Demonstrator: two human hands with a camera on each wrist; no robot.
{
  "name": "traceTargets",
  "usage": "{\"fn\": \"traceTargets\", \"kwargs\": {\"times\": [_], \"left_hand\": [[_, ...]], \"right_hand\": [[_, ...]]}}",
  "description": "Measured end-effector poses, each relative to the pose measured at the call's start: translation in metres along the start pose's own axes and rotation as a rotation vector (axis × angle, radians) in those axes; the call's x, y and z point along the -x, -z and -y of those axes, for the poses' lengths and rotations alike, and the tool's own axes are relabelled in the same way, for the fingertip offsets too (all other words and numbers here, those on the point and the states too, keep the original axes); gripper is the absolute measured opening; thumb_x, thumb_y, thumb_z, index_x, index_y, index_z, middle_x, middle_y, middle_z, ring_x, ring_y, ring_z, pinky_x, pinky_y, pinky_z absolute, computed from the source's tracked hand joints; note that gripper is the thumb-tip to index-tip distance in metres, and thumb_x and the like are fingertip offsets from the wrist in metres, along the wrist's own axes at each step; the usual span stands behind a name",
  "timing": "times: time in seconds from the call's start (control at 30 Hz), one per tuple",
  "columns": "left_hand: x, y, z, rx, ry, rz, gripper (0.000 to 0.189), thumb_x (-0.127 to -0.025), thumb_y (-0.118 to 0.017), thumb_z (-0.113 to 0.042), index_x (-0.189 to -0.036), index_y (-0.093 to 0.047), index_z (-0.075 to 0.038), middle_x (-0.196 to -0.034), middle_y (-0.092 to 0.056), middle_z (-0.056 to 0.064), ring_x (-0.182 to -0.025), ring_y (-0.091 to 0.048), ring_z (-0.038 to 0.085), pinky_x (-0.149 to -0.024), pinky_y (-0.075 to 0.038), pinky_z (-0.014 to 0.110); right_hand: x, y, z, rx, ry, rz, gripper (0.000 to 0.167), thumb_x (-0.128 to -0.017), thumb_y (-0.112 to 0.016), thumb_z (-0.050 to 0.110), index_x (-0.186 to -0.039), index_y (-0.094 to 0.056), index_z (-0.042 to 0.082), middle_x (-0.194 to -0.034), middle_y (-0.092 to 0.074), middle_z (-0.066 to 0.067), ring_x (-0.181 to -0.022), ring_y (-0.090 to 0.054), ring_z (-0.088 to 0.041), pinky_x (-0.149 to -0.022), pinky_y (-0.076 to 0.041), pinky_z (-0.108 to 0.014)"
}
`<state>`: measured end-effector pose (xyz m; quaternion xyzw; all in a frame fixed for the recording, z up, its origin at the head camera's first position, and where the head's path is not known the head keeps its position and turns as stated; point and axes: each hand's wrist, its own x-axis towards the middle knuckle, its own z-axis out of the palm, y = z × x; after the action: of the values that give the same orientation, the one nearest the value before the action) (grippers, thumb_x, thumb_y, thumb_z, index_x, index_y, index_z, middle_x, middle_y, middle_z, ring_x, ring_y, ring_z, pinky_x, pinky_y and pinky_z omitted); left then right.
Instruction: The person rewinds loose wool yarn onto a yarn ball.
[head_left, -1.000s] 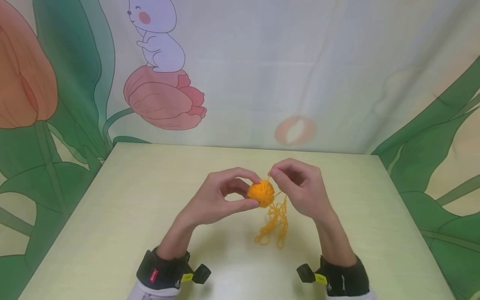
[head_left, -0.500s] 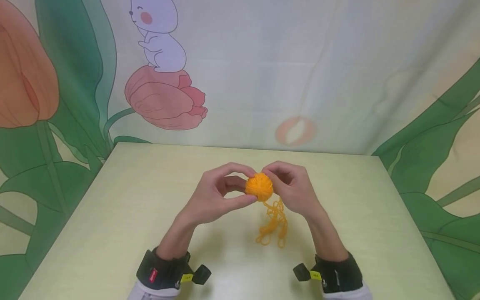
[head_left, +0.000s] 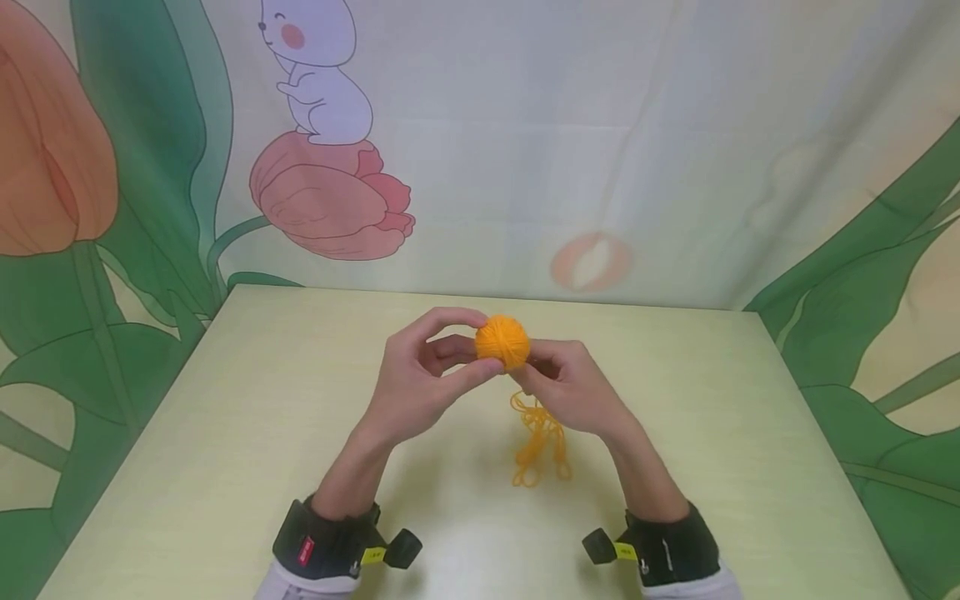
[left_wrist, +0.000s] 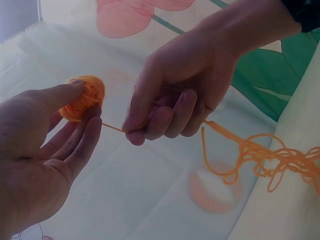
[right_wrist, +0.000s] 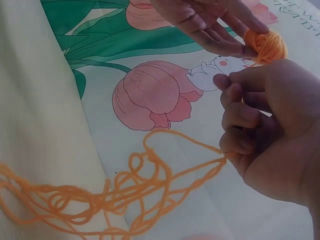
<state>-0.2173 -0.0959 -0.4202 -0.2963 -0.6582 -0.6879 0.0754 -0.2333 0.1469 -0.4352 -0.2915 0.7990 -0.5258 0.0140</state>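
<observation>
Between the thumb and fingertips of my left hand (head_left: 416, 375) is a small round ball of orange yarn (head_left: 502, 342), held up above the table. My right hand (head_left: 577, 387) is just to the right of the ball, its fingers curled. In the left wrist view, the right thumb and forefinger pinch a taut yarn strand (left_wrist: 113, 127) that runs from the ball. Beyond the curled right fingers, a tangle of loose orange yarn (right_wrist: 150, 200) hangs down in loops. The head view shows part of that tangle (head_left: 542, 442) below the right hand.
A pale yellow-green table (head_left: 262, 400) lies under both hands. Behind it hangs a light curtain (head_left: 487, 167) printed with tulips and a white rabbit. Each wrist wears a black band (head_left: 326, 542) with a small camera.
The left hand has lifted the ball upward and slightly left, turning it. The right hand has moved left and down, from above the ball's right side to beside its lower right.
</observation>
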Motion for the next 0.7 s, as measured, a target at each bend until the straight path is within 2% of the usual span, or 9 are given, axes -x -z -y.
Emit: {"fn": "traceTargets", "kwargs": {"times": [0.13,0.3,0.43,0.7], "left_hand": [[-0.001,0.000,0.000,-0.034,-0.002,-0.052,0.046,-0.093,-0.087,0.007,-0.134,-0.071,-0.004,-0.128,-0.077,0.014,-0.100,-0.085,0.022,-0.096,-0.073,0.041],[-0.002,0.000,0.002,-0.079,-0.005,-0.095,0.046,-0.092,-0.089,0.006,-0.133,-0.072,-0.006,-0.127,-0.078,0.012,-0.097,-0.084,0.019,-0.097,-0.072,0.033],[-0.002,-0.001,0.004,-0.118,-0.011,-0.108,0.047,-0.091,-0.090,0.005,-0.134,-0.072,-0.006,-0.128,-0.078,0.011,-0.097,-0.084,0.018,-0.099,-0.071,0.031],[-0.002,-0.003,0.008,-0.198,-0.032,-0.108,0.048,-0.091,-0.092,0.002,-0.133,-0.072,-0.007,-0.127,-0.080,0.011,-0.096,-0.085,0.019,-0.097,-0.071,0.029]], "right_hand": [[0.001,-0.001,0.003,0.058,-0.008,0.017,0.015,-0.110,-0.069,0.009,-0.112,-0.084,0.008,-0.078,-0.067,-0.013,-0.064,-0.051,-0.011,-0.061,-0.046,-0.021],[0.004,-0.002,0.012,0.107,0.039,0.031,0.015,-0.109,-0.071,0.011,-0.104,-0.085,0.013,-0.071,-0.060,0.000,-0.061,-0.047,-0.009,-0.059,-0.043,-0.022],[0.008,-0.002,0.020,0.123,0.078,0.030,0.012,-0.109,-0.074,0.013,-0.103,-0.084,0.013,-0.073,-0.059,0.006,-0.063,-0.049,-0.007,-0.061,-0.045,-0.021],[0.015,0.003,0.031,0.109,0.189,-0.010,0.009,-0.107,-0.076,0.008,-0.103,-0.084,0.011,-0.074,-0.064,0.003,-0.062,-0.049,-0.006,-0.058,-0.044,-0.020]]}}
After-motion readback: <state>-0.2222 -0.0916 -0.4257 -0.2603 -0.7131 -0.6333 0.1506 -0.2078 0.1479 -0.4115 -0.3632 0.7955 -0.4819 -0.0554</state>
